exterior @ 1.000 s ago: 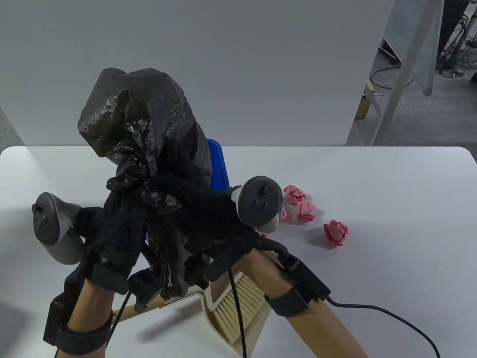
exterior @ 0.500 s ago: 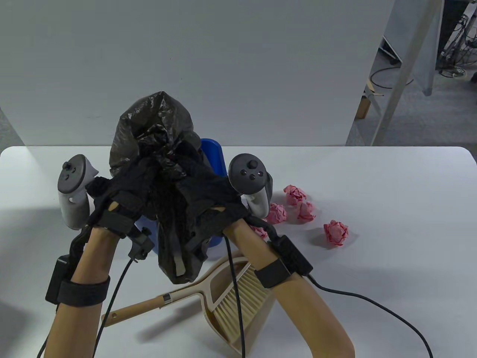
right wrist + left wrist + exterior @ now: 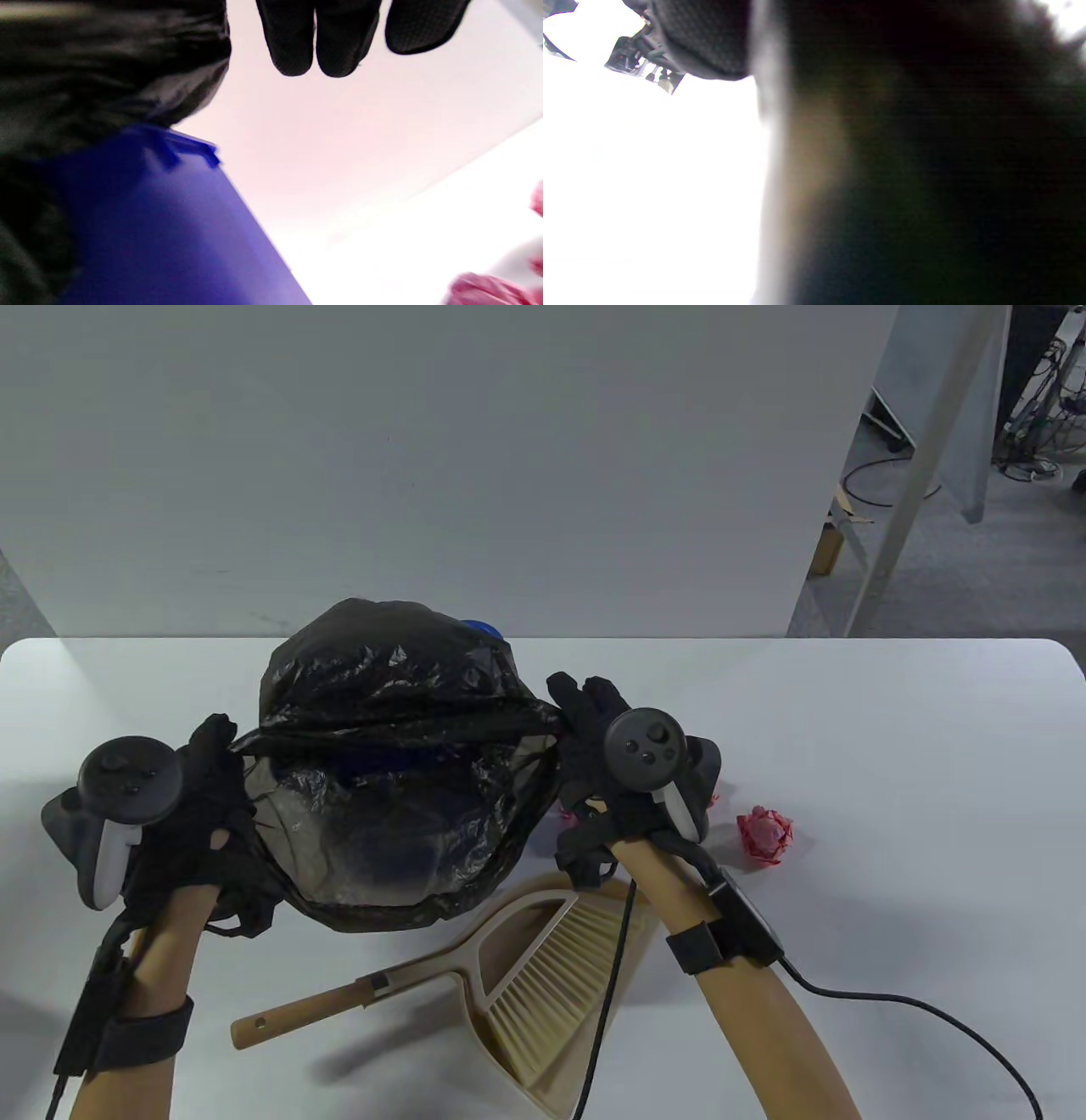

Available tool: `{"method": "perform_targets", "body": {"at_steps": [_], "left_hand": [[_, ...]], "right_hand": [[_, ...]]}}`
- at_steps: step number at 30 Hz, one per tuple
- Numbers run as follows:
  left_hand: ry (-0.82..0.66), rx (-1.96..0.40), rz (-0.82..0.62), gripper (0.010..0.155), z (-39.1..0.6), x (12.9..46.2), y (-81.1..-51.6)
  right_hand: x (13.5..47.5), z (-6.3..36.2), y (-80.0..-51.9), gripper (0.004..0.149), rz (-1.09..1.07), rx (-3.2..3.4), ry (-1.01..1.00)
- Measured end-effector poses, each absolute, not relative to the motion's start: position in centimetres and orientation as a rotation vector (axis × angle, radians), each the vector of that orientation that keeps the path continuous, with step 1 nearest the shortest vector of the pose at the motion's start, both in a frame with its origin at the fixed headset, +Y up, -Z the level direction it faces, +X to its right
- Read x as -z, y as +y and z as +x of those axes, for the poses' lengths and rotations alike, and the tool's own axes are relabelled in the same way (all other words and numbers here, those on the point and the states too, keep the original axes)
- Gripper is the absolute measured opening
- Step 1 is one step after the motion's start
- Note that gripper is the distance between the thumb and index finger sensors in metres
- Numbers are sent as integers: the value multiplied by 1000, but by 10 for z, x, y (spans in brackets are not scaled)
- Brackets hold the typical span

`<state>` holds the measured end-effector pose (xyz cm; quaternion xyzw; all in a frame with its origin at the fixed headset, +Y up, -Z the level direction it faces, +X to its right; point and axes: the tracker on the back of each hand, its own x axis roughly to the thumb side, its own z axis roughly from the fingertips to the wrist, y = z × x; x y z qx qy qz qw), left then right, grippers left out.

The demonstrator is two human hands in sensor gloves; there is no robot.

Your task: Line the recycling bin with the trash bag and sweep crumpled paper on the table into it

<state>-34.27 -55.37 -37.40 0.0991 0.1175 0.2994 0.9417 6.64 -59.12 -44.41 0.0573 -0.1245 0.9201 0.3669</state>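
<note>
A: Where is the crinkled black plastic trash bag (image 3: pixel 390 763)?

B: Stretched wide between both hands, draped over the blue plastic recycling bin (image 3: pixel 480 628) toward the left of the white table (image 3: pixel 891 746). From above only a sliver of blue shows at the far rim, plus a bluish shape through the thin film.

A: And the hands?

B: The left hand (image 3: pixel 191 814) grips the bag's left edge, fingers curled into the plastic. The right hand (image 3: pixel 611 755) is at the right edge; it seems to pinch the film there, though the tracker covers the fingers, so I can't be sure from above.

A: Do the wrist cameras help?

B: The right wrist view shows what the table view hides: the bin's blue wall (image 3: pixel 169 228) bare below the bag's hem (image 3: pixel 110 63), three gloved fingertips (image 3: pixel 343 38) hanging free of it. The left wrist view is mostly dark blur.

A: The paper?

B: One crumpled pink paper ball (image 3: pixel 764 835) lies right of the right hand. A beige dustpan with a wooden-handled brush (image 3: pixel 517 976) lies at the near side.
</note>
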Motion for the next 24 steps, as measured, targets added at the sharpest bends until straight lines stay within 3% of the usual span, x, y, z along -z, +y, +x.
{"method": "perform_targets", "body": {"at_steps": [4, 10, 14, 19, 21, 24], "left_hand": [[289, -625, 155, 55, -348, 400, -572], [313, -645, 193, 58, -366, 444, -576], [286, -778, 171, 59, -377, 469, -579], [123, -1177, -80, 55, -387, 502, -604], [82, -1270, -63, 54, -391, 509, -614], [109, -1153, -35, 54, -395, 515, -622]], "right_hand": [[465, 67, -609, 50, 34, -2358, -197], [496, 63, -608, 51, -58, -2341, -157], [528, 67, -623, 51, -118, -1924, 65], [557, 58, -650, 52, 10, -1441, 292], [563, 51, -657, 53, 51, -1373, 330], [568, 41, -664, 55, 118, -1398, 402]]}}
